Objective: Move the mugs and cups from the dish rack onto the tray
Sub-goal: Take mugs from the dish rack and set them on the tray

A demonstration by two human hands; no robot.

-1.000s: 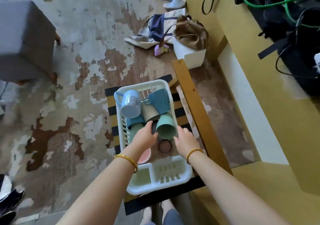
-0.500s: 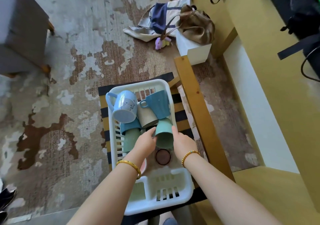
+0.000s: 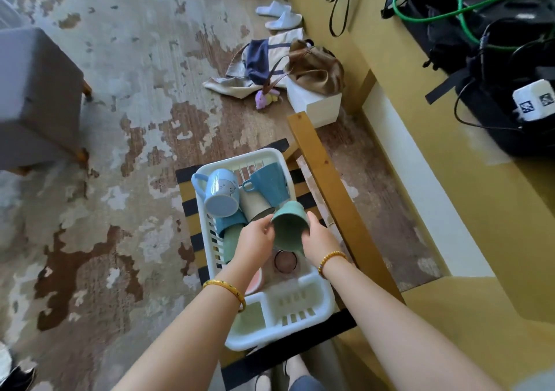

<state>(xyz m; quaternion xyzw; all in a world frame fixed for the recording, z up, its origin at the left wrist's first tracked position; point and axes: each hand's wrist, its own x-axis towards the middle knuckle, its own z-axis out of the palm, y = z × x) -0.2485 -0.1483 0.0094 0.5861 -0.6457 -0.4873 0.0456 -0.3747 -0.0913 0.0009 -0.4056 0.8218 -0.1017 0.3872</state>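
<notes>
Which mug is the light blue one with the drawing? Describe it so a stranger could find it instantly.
Find the white dish rack on the striped surface. At its far left corner lies the light blue mug, on its side. Unlike the darker blue mug beside it, it is pale and carries a line drawing.

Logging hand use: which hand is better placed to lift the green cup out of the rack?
Right. The right hand wraps the green cup's side; the left hand only touches its rim with fingertips.
</notes>
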